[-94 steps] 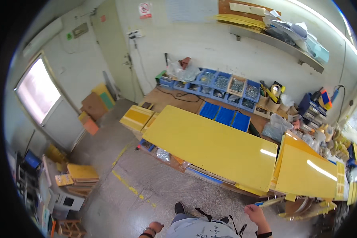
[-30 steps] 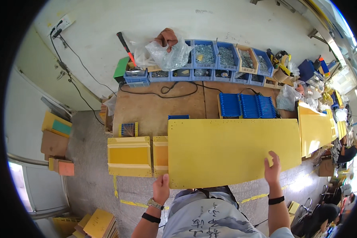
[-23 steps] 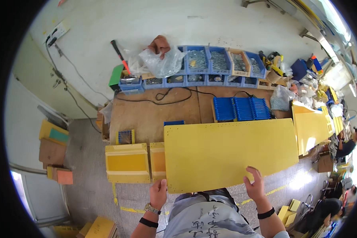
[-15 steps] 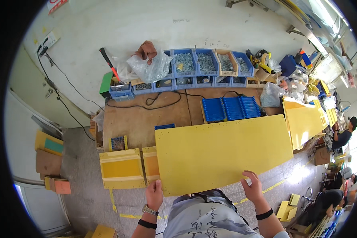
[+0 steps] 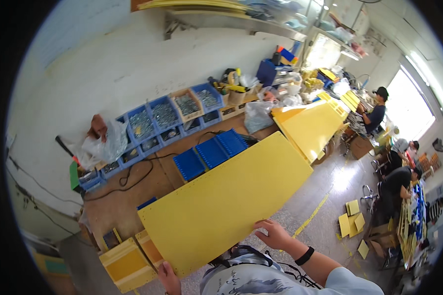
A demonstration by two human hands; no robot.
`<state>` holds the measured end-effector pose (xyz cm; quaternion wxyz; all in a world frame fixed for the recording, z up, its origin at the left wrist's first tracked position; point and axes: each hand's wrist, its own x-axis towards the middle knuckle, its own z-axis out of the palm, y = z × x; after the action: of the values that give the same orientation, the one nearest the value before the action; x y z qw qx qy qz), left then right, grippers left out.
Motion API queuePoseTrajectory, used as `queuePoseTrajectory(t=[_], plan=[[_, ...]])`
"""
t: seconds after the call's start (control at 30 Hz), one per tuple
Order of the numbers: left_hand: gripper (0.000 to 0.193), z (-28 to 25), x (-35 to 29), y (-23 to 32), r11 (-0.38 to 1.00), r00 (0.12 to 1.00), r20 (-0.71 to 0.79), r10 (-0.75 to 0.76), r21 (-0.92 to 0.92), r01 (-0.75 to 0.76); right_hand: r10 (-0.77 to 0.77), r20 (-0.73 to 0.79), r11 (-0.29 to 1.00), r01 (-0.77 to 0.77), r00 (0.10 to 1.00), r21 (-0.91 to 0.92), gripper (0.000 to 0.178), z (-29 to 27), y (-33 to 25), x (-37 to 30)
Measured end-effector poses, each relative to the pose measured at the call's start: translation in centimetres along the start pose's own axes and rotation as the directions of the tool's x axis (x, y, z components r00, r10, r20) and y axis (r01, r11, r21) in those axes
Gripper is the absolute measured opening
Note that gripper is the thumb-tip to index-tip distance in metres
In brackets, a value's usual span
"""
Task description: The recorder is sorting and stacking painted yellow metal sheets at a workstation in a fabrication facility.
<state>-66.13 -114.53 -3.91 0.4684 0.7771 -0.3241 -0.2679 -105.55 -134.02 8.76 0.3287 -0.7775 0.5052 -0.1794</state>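
A large flat yellow board with small holes along its edges lies across the workbench, its near side overhanging toward me. My left hand grips its near left corner, thumb on top and the other fingers mostly hidden. At the near edge, right of the middle, my right hand rests with thumb and fingers apart, fingertips touching the board. Left of the board stand a yellow framed panel and a narrower yellow piece. Behind it sit blue slotted parts in a row.
Blue bins of metal fasteners line the wall, with a plastic bag at their left. A black cable crosses the wooden bench. Another yellow panel stands at the right. A co-worker sits farther off.
My view has swung to the right, so the bench looks tilted and more of the room's right side shows. Both hands stay at the board's near edge.
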Motion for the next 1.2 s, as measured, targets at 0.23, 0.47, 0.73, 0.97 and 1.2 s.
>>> queuePoseTrajectory(t=[0.23, 0.47, 0.73, 0.97, 1.2], plan=[[0.035, 0.0, 0.8, -4.0, 0.991, 0.995, 0.090, 0.035, 0.127, -0.046, 0.110, 0.020, 0.993, -0.110, 0.994, -0.037, 0.024, -1.1, 0.8, -1.5], [0.034, -0.4, 0.3, 1.7, 0.998, 0.999, 0.047, -0.004, 0.067, 0.001, 0.094, -0.034, 0.996, -0.094, 0.995, -0.002, 0.023, -2.6, 3.5, -2.4], [0.036, 0.9, 0.0, 1.8, 0.984, 0.995, -0.072, 0.070, 0.170, -0.057, 0.133, -0.102, 0.990, -0.128, 0.986, 0.056, 0.019, -5.2, 7.8, 0.5], [0.032, 0.8, -0.5, 0.5, 0.932, 0.994, -0.097, -0.043, 0.355, 0.075, 0.285, -0.311, 0.955, -0.241, 0.907, 0.173, 0.013, -9.8, 11.5, 2.8], [0.055, 4.0, -0.9, 7.6, 0.919, 0.920, -0.249, -0.302, 0.182, 0.350, 0.203, -0.596, 0.979, -0.182, 0.777, 0.096, 0.014, -15.3, 18.5, 7.0]])
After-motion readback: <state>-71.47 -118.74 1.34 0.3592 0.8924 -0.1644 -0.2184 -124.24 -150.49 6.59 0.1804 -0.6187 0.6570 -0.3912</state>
